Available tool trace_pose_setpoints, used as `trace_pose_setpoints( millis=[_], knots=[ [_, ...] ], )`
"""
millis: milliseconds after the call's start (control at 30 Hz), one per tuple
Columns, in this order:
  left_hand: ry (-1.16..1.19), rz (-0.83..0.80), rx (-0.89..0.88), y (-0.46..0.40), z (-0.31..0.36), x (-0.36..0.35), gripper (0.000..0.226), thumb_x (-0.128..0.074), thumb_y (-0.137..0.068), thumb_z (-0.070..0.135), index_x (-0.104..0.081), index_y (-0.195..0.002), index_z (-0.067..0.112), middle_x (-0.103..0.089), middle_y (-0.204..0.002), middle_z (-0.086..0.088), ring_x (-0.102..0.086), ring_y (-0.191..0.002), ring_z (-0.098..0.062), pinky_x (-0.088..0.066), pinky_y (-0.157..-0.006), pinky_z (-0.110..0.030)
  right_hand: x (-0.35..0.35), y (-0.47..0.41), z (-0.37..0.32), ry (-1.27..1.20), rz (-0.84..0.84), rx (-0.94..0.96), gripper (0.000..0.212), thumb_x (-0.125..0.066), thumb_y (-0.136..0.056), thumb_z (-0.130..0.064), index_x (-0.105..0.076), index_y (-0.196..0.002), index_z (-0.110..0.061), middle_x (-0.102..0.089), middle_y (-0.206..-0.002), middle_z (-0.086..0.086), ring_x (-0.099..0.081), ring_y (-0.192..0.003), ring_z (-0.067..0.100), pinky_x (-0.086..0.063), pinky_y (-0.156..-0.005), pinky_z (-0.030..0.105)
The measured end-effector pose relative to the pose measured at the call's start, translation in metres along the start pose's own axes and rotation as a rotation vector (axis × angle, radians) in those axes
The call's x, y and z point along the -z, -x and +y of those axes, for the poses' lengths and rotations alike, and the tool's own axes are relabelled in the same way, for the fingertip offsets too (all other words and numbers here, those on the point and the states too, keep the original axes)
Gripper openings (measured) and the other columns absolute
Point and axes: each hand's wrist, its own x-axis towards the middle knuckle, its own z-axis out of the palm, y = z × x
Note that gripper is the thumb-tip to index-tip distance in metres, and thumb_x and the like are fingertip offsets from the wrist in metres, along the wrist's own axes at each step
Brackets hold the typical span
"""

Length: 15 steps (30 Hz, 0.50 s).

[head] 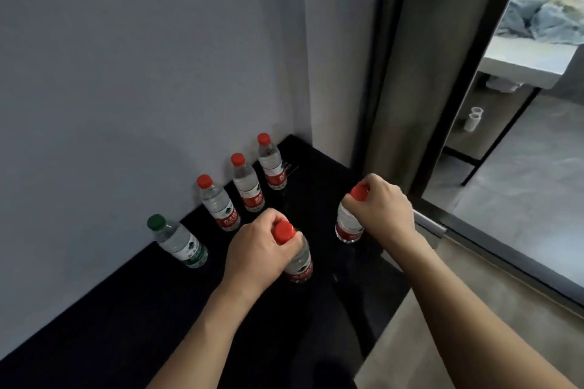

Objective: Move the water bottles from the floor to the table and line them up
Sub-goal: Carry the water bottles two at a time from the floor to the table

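Observation:
On the black table (126, 319) a row of bottles stands along the wall: a green-capped bottle (180, 243) at the left, then three red-capped bottles (221, 205), (248, 185), (272, 163) running back toward the corner. My left hand (256, 249) grips the neck of a red-capped bottle (298, 262) in front of the row. My right hand (382, 208) grips the neck of another red-capped bottle (347, 224) near the table's right edge. Both held bottles are upright; whether their bases touch the table I cannot tell.
A grey wall (142, 57) backs the table, with a corner pillar (341, 41) at the far right end. Right of the table runs a dark door frame (410, 73) opening onto a concrete floor (521, 199). A white counter (521, 63) and paper cups (473, 118) lie beyond.

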Motion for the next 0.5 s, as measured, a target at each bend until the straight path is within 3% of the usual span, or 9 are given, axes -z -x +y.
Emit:
trace_pose_setpoints(
  millis=[100,167,500],
  knots=[
    [-0.043,0.009,0.047,-0.032,-0.001,-0.017,0.021,-0.07,-0.079,0.049,-0.054,-0.081,0.035,-0.061,-0.063,0.014,-0.058,-0.058,-0.003,-0.051,-0.056,-0.031,-0.015,-0.06,0.0,0.02,-0.069,0.031,0.032,-0.059,-0.072,-0.048,-0.058,-0.092,-0.022,-0.062,-0.082,-0.002,-0.054,-0.072,0.022,-0.043,-0.065,0.032],
    [-0.086,0.017,0.072,-0.054,-0.002,-0.025,0.022,-0.068,-0.08,0.052,-0.054,-0.085,0.036,-0.061,-0.065,0.015,-0.059,-0.061,-0.001,-0.052,-0.059,-0.03,-0.024,-0.096,-0.002,0.035,-0.1,0.05,0.03,-0.06,-0.073,-0.047,-0.054,-0.086,-0.02,-0.058,-0.079,0.0,-0.048,-0.069,0.023,-0.038,-0.063,0.031],
    [-0.288,-0.063,0.003,-0.141,-0.001,-0.064,0.023,-0.062,-0.084,0.054,-0.051,-0.09,0.035,-0.056,-0.067,0.014,-0.052,-0.061,0.002,-0.032,-0.05,-0.015,-0.07,-0.188,-0.008,0.005,-0.154,0.06,0.035,-0.06,-0.08,-0.044,-0.054,-0.098,-0.015,-0.061,-0.088,0.005,-0.054,-0.075,0.025,-0.042,-0.064,0.034]
  ],
)
